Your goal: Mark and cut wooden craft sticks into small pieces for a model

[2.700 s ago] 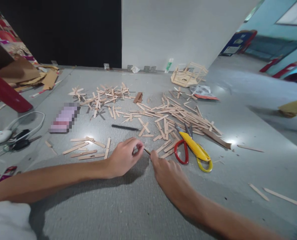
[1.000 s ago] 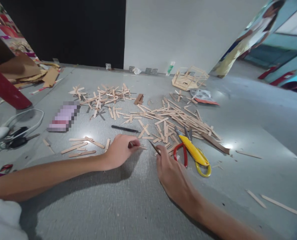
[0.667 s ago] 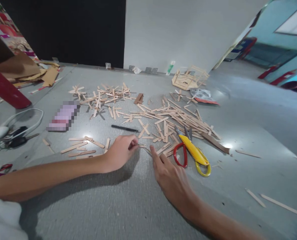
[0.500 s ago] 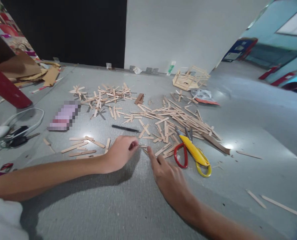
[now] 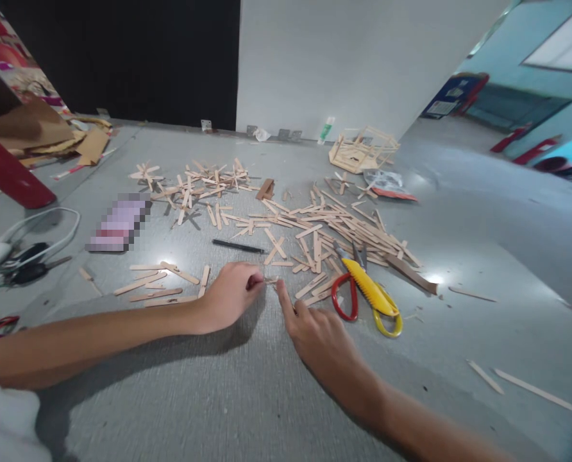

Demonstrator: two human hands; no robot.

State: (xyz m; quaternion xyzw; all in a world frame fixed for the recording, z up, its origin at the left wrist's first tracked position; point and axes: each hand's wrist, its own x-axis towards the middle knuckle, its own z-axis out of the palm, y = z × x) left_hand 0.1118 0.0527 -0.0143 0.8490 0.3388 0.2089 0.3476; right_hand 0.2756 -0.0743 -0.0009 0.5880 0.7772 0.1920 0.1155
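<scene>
Near the middle of the view, my left hand [image 5: 235, 292] is closed in a pinch on a thin wooden craft stick [image 5: 270, 281]. The stick points right, and its far end meets the index fingertip of my right hand [image 5: 317, 327]. That index finger is stretched out, while the other fingers curl loosely below it. Red-and-yellow-handled scissors [image 5: 347, 301] lie just right of my right hand, with a yellow serrated-edged tool [image 5: 370, 285] across them. A black pen [image 5: 238, 246] rests beyond my left hand. A few loose craft sticks [image 5: 156, 292] lie left of it.
A large pile of craft sticks [image 5: 358, 231] spreads beyond my hands, with crossed sticks [image 5: 209, 179] further left. At the back stand a stick-built frame [image 5: 363, 154] and a small tube [image 5: 326, 130]. A phone [image 5: 120, 221], keys [image 5: 29, 269] and a red post [image 5: 14, 167] are at left.
My right index fingertip has shifted slightly left and up along the stick. My left hand keeps its pinch. The whole view has moved a little, with things sliding slightly left.
</scene>
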